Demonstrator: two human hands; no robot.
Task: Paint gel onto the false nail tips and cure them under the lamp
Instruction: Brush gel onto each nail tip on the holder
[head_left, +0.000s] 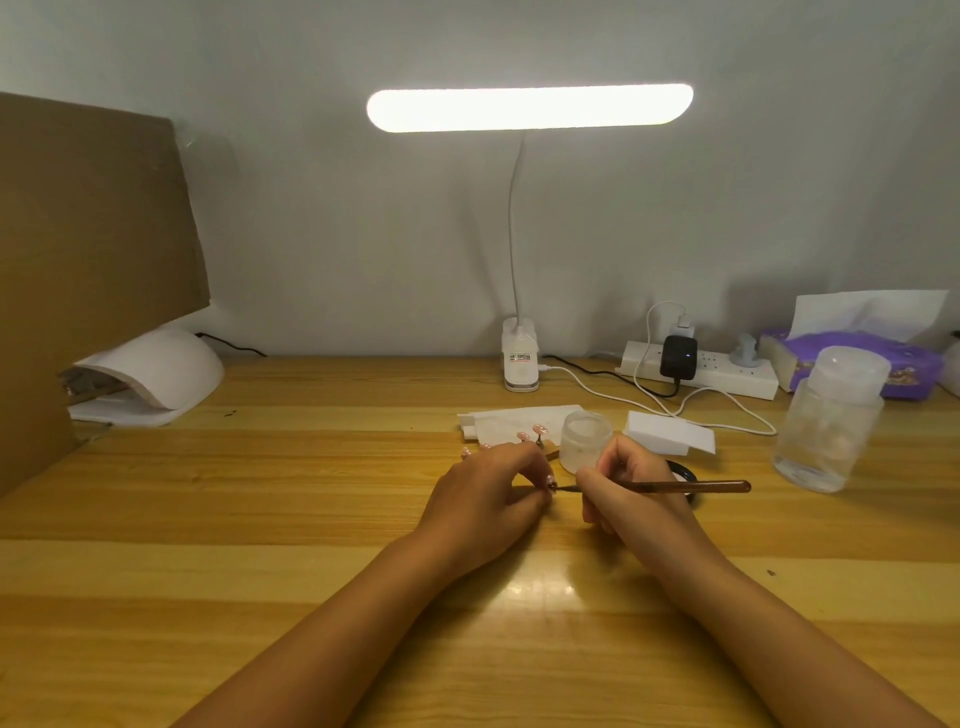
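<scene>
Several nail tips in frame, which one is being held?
The nail tip pinched by the left hand, right at the tip of the brush that the right hand holds. The other tips stand unheld beyond that hand.

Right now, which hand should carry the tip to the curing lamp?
Left. The left hand pinches the nail tip, and the curing lamp sits far left; the right hand holds the brush.

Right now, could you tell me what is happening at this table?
A person is painting a false nail tip: the left hand pinches the tip while the right hand holds a brush to it. More tips wait behind the left hand, beside a frosted jar. The white curing lamp sits at the far left.
</scene>
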